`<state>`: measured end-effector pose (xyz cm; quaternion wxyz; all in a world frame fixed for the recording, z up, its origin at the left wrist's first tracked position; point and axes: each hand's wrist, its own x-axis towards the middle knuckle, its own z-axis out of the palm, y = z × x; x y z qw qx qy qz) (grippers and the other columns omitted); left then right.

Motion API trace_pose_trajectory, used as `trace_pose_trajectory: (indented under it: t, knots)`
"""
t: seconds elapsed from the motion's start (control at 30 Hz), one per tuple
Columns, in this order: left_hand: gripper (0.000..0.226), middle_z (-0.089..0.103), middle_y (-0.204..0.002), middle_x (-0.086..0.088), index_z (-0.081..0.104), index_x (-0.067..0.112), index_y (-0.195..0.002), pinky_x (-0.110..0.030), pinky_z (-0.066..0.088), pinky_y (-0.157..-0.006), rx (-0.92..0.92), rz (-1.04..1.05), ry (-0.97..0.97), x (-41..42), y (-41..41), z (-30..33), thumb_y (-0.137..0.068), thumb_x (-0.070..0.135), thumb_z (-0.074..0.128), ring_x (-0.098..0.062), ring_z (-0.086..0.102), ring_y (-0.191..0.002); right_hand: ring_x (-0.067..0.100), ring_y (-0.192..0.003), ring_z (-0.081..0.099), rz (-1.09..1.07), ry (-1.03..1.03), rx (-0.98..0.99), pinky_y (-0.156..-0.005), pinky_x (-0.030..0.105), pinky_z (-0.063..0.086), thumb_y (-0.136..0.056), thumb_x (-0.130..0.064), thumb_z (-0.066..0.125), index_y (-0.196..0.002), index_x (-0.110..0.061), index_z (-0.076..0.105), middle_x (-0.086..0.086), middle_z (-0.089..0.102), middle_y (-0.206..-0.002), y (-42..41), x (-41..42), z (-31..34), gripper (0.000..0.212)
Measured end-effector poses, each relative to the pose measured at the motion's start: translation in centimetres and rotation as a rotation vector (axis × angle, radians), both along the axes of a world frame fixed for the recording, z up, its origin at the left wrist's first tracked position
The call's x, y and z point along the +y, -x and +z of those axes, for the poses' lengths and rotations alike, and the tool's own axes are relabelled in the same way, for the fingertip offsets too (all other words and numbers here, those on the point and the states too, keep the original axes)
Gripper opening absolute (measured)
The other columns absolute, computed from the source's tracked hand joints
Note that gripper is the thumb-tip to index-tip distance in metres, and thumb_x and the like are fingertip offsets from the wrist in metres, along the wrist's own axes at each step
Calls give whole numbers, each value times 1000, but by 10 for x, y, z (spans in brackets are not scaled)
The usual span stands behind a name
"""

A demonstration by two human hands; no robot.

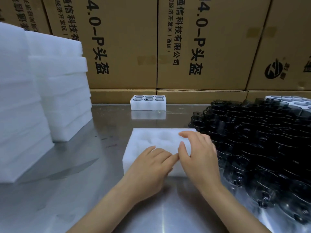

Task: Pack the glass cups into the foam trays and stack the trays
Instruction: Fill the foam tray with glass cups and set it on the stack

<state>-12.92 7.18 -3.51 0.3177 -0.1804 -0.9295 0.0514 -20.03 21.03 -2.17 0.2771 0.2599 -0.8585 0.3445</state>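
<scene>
A white foam tray point(151, 140) with empty round pockets lies on the steel table just in front of me. My left hand point(151, 167) rests flat on its near edge, fingers together, holding nothing. My right hand point(198, 155) lies over the tray's right part, fingers spread and slightly blurred, also with nothing in it. A large mass of dark smoked glass cups point(262, 145) with handles crowds the table to the right. At the back, a foam tray point(148, 105) holds several cups in its pockets.
Tall stacks of white foam trays point(33, 91) stand at the left. Printed cardboard boxes point(202, 47) form a wall behind the steel table point(84, 182). Another foam tray with cups point(292, 100) sits at the far right behind the cups.
</scene>
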Motion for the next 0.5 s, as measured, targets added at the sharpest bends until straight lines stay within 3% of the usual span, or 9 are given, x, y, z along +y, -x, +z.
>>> trace_pose_trajectory:
  t: [0.1,0.27,0.37,0.5]
  knots:
    - [29,67,-101,5,67,18,-106,-32,46,-83,22,0,-113,-6,-2,4,-89,31,49,-17,63,-90,9,-119,41,-40,-220,-83,-96,28,29,-95,-36,40,-117,-30,58,-15,60,-118,4,2,-3,29]
    - [43,67,-108,11,72,22,-102,-35,46,-93,74,149,-496,-35,-6,12,-91,48,39,-8,59,-106,12,-112,46,32,-157,-94,-87,29,37,-93,-23,45,-112,-27,61,-13,62,-113,12,8,3,25]
    - [60,58,-121,18,64,31,-116,-30,35,-103,-117,242,-471,-54,-10,10,-85,66,26,-3,49,-119,17,-111,48,-36,-75,-36,-86,32,37,-91,-18,49,-110,-22,64,-7,64,-112,26,20,14,24]
    - [67,53,-118,20,59,36,-122,-22,34,-95,-175,243,-417,-52,-13,13,-80,74,23,-5,49,-111,25,-120,41,-229,-168,-77,-92,39,37,-91,-24,52,-126,-18,54,3,54,-128,54,39,31,35]
